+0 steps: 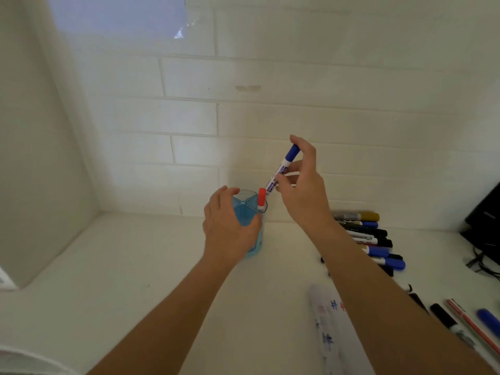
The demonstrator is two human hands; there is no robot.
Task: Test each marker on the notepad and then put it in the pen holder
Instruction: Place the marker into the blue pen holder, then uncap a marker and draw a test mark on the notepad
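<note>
pen holder (250, 220) near the wall, one marker (261, 200) in it — loose markers (370, 236) to its right, notepad (328, 328) in front

The left hand (230, 228) and right hand (303, 190), either side of the pen holder (244, 212), are bare, as are both forearms.

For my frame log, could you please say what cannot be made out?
Head view throughout.
The lower end of the blue marker is hidden behind the red marker; whether it is inside the pen holder is unclear.
The left hand covers the pen holder's near wall.
The notepad is blurred; the right forearm overlaps it.
That forearm hides part of the marker pile.
The right edge cuts off the black object.
</note>
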